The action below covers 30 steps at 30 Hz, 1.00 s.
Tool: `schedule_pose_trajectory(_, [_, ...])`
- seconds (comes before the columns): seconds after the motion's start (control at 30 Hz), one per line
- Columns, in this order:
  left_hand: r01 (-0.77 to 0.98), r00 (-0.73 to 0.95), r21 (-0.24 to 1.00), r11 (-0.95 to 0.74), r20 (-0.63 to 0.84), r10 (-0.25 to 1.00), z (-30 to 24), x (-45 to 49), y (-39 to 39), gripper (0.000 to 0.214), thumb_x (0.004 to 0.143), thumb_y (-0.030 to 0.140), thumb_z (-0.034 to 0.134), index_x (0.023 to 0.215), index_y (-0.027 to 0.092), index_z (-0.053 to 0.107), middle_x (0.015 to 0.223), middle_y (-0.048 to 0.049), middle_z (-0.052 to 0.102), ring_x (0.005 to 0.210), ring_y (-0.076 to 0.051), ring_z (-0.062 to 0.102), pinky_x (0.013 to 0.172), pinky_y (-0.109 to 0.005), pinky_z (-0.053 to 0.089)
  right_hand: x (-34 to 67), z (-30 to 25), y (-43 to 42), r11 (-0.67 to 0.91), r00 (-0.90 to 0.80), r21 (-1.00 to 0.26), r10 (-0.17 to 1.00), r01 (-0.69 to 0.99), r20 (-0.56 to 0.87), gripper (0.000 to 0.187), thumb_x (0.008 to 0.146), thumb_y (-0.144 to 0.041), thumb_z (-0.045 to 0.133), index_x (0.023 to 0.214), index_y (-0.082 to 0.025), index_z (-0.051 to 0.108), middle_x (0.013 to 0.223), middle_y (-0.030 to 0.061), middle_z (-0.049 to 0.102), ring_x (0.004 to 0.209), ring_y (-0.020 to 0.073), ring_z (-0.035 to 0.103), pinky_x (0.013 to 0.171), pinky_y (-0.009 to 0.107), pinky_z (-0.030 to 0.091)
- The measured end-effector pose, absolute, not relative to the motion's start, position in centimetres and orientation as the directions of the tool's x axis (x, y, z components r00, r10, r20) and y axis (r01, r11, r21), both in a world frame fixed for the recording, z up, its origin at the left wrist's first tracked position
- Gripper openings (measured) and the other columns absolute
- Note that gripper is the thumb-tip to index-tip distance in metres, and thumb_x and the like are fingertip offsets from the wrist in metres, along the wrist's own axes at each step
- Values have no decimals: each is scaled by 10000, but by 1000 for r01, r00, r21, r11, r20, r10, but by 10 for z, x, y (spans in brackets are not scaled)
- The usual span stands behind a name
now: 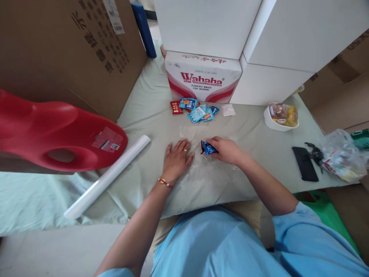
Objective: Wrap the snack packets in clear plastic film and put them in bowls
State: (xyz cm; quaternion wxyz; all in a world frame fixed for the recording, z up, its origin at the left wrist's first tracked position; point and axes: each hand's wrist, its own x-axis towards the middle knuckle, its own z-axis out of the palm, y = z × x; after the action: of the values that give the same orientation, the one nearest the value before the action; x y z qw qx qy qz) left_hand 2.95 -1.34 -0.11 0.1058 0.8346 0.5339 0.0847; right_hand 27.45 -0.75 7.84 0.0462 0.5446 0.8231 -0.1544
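My left hand (178, 158) lies flat with its fingers spread on the left side of a clear plastic sheet or bag (198, 175). The see-through plastic is spread over the pale green cloth. Over the same plastic, my right hand (226, 149) grips a small blue snack packet (209, 148). A dark red edge shows beside the packet, and my fingers cover part of it. Farther back lies a loose group of snack packets: a red one (176, 107), and several blue ones (198, 114). A small white packet (228, 110) rests just right of them.
A white roll (108, 177) and a big red jug (66, 134) lie to the left. The Wahaba-style water carton marked Wahaha (203, 79) stands behind. On the right are a white bowl of snacks (271, 122), a black phone (305, 164), keys (316, 154) and a plastic bag (341, 157).
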Motion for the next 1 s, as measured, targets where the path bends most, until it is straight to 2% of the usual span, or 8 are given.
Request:
schedule_pose_trajectory(0.13, [876,411,265,-404,29,911,-3,30,-13,581,1075,461,333,1589,225,465,1697,-88,415,1582,-258,361,1314,-586,174,261,64,-11,337,-362,-130,880,932,-307,597,966,-327,668,1538,-233,524,1431,145,634,1049,291,735,810,344,538])
schedule_pose_trajectory(0.33, [866,414,288,-410,47,909,-5,28,-13,574,1068,460,363,1586,237,470,1694,-91,423,1577,-268,372,1318,-581,160,271,53,-18,302,-340,-168,897,938,-284,624,961,-336,686,1556,-296,502,1465,107,617,1081,269,722,841,324,529])
schedule_pose_trajectory(0.5, [862,418,296,-412,46,907,-6,29,-12,567,1063,443,384,1585,241,468,1688,-112,429,1570,-289,386,1309,-604,173,269,53,-18,319,-359,-180,893,930,-273,681,929,-345,734,1563,-303,488,1490,115,597,1049,276,732,826,327,538])
schedule_pose_trajectory(0.63, [831,394,370,-416,138,909,-10,22,-11,608,1044,458,450,1598,208,442,1729,-167,331,1577,-327,370,1284,-609,244,282,54,-29,309,-372,-322,916,895,-154,713,920,-314,745,1572,-288,458,1601,132,480,1143,283,703,880,358,563])
schedule_pose_trajectory(0.73, [764,386,438,-474,279,879,-8,6,-21,573,1027,421,507,1565,224,479,1720,-165,353,1597,-326,332,1284,-602,252,311,54,-57,364,-388,-489,920,793,56,463,1011,-322,634,1464,-257,561,1461,137,587,1192,264,671,936,381,568])
schedule_pose_trajectory(0.83, [589,576,483,-648,312,755,-3,-17,-40,540,1002,326,537,1538,272,501,1602,-122,541,1558,-272,412,1307,-569,228,342,45,-96,467,-479,-573,866,674,143,393,1014,-392,651,1380,-250,625,1313,140,672,1177,272,659,1024,456,545])
schedule_pose_trajectory(0.93, [399,784,567,-721,197,589,-4,-38,-58,616,949,312,588,1554,263,482,1549,-122,597,1521,-277,465,1304,-572,251,358,24,-130,495,-523,-581,842,646,137,486,966,-431,728,1403,-242,627,1408,169,636,1287,307,594,1080,516,518])
schedule_pose_trajectory(1.0, [383,807,608,-696,146,572,-7,-47,-64,500,954,313,597,1451,266,591,1534,-118,612,1499,-291,494,1290,-586,279,359,9,-143,466,-461,-582,871,667,169,318,1013,-373,663,1303,-245,692,1377,159,662,1263,292,603,1043,500,537])
